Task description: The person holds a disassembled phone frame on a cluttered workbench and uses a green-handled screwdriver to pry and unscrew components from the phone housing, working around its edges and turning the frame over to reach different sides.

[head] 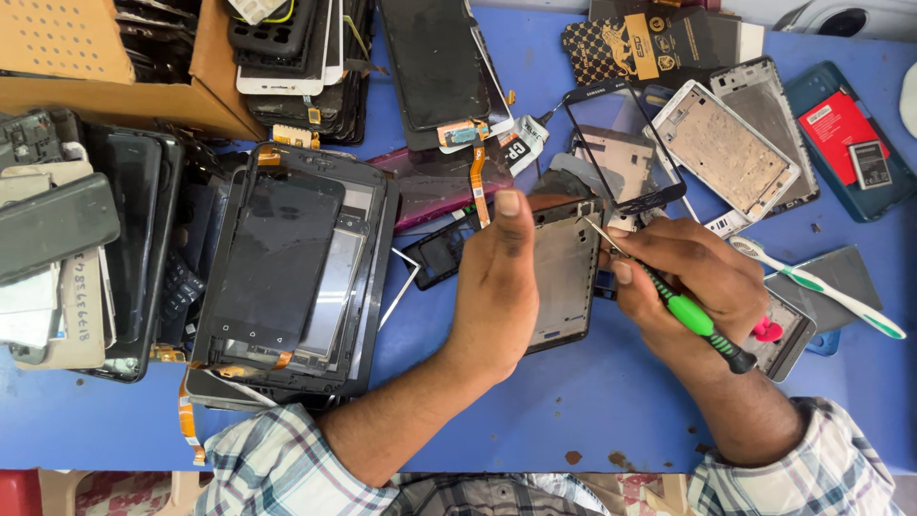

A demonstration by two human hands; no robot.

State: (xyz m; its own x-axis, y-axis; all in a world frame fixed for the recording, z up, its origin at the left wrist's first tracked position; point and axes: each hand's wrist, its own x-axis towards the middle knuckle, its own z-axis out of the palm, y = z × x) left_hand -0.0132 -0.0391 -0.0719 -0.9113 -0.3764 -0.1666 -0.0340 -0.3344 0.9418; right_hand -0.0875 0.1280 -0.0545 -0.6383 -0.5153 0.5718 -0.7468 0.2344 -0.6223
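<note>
Blue table carries the whole spread of phone parts. At its upper left corner stands a brown cardboard box, with a stack of dark screens and phone bodies just below it. Beside that stack lies a large black tablet frame with a black phone screen panel resting on top. Near the upper right lie a white metal phone chassis and a loose glass digitiser with a black border.

At centre, the left hand has its grip clenched around a silver phone mid-frame, held on edge just above the table, thumb pointing up along the frame's left side. The right hand has its grip closed on a green-and-black handled screwdriver, whose thin metal tip touches the frame's upper right corner. A white-and-green toothbrush lies just right of the right hand. A small pink suction cup sits near the screwdriver's butt end.
</note>
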